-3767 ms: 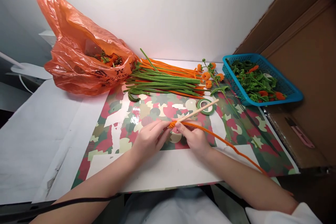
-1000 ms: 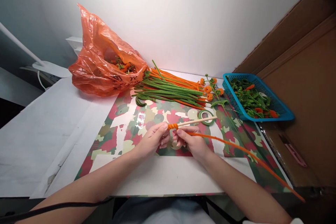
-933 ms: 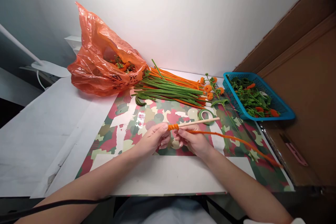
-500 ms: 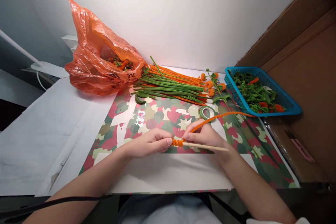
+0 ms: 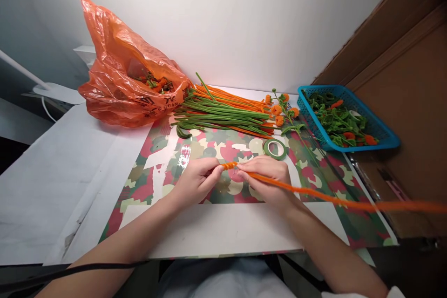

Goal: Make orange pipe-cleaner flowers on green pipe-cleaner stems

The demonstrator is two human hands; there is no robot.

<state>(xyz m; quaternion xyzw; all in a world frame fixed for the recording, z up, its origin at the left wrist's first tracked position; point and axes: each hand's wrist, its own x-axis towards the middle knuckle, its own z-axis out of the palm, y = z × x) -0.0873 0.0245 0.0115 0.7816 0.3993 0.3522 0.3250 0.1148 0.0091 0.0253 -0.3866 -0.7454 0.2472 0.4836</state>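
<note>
The left hand pinches the near end of a short orange coil, fingers closed tight on it. The right hand is closed over the other side of the coil and grips the orange pipe cleaner that feeds it. The wooden stick seen 0.5 s ago lying toward the person's right is now hidden under the right hand; I cannot tell its angle. In that half second the pipe cleaner's free tail has swung from arching up toward the blue basket to trailing low, blurred, off to the right of the coil, which suggests 1 more turn has gone round and the winding is continuing. Just behind the coil lies the green tape roll; further behind it, the bundle of green and orange stems; behind and left of the coil, the orange bag.
</note>
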